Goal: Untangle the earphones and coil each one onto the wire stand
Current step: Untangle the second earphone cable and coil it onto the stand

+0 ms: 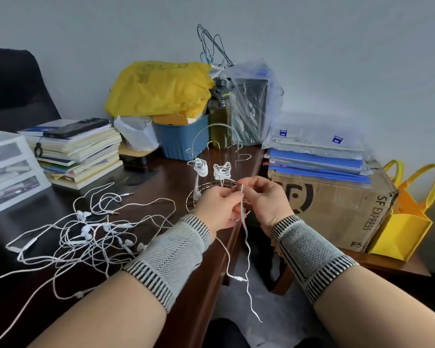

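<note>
Head view: both hands up just in front of the silver wire stand [215, 156] near the desk's right edge, working one white earphone cable [246, 237]. Left hand [215, 209] curled round the gathered strands; right hand [264, 197] pinching the cable between thumb and fingertips, a short loop standing up above the pinch. Loose tail hanging down past the desk's edge, plug [240, 278] dangling beside it.

Best done, by the look of it, by keeping the loops even and tight between the two hands, drawing the tail up a little at a time (no yanking, or the plug may swing and snag), then slipping the finished coil over a free hook. Two white coiled bundles [212, 169] already hung on the stand's lower hooks, upper hooks bare.

Remaining white tangle of earphones [91, 237] sprawled over the dark wooden desk [161, 187] toward its left and front edges, well apart from the stand. Behind: stack of books [81, 156] with a black phone [79, 126] on top, blue plastic tub [181, 139], yellow plastic bag [158, 89], dark green bottle [220, 114]. Brown cardboard box [337, 202] just beside the right hand, crowding the elbow room there.
</note>
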Demonstrator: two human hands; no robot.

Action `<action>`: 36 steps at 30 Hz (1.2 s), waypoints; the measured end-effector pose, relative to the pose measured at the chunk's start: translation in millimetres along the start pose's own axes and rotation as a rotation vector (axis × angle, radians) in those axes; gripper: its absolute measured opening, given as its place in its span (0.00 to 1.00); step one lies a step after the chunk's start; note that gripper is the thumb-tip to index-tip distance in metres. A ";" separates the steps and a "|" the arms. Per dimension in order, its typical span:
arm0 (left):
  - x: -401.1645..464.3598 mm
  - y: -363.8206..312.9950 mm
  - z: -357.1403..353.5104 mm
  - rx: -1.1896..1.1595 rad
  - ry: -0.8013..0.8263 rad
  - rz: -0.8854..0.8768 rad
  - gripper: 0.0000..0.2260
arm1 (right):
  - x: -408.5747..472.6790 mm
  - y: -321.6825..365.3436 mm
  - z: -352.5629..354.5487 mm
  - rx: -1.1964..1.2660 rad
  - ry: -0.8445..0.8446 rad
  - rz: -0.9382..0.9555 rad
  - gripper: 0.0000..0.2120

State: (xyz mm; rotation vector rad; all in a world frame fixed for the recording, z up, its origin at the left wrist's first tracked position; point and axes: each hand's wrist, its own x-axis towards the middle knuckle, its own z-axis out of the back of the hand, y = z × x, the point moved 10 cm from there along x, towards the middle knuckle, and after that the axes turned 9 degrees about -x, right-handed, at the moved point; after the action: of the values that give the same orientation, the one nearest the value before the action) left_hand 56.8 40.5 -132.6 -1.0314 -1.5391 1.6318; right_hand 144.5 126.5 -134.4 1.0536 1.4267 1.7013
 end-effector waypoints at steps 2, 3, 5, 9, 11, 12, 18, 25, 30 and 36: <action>1.9 -22.7 9.9 0.238 -0.036 -0.133 0.07 | 1.5 -0.5 3.4 0.024 0.000 -0.026 0.06; 1.2 -37.6 14.4 0.374 -0.054 -0.205 0.07 | 2.3 -0.3 3.3 0.036 0.013 -0.035 0.06; -0.7 -61.2 17.3 0.558 -0.026 -0.283 0.08 | 3.3 -1.1 2.3 0.074 0.028 -0.057 0.05; 2.1 -84.4 20.8 0.657 0.056 -0.279 0.10 | 7.5 -0.6 0.7 0.176 0.009 -0.107 0.07; 4.6 -88.3 21.5 0.641 0.070 -0.239 0.09 | 9.6 0.4 -2.5 0.253 -0.003 -0.134 0.08; 5.8 -90.4 22.3 0.612 0.067 -0.226 0.08 | 11.2 -0.2 -4.8 0.288 -0.010 -0.149 0.09; 15.3 -112.9 47.6 0.820 -0.357 -0.414 0.18 | 23.4 -1.5 -12.2 0.204 -0.106 -0.161 0.13; 1.7 -113.4 39.3 1.209 -0.453 -0.584 0.15 | 23.5 3.2 -7.5 0.123 -0.222 -0.140 0.14; -4.1 -101.5 39.0 1.246 -0.400 -0.599 0.15 | 23.9 -2.4 -8.2 0.162 -0.258 -0.178 0.13; -2.5 -80.4 44.2 1.171 -0.370 -0.508 0.18 | 23.6 -5.0 -8.0 0.215 -0.247 -0.185 0.10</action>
State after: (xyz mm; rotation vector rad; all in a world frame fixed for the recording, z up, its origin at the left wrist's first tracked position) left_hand 14.8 24.5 -52.6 0.2755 -0.6564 1.9198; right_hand 126.7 144.6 -136.1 1.1623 1.5154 1.2614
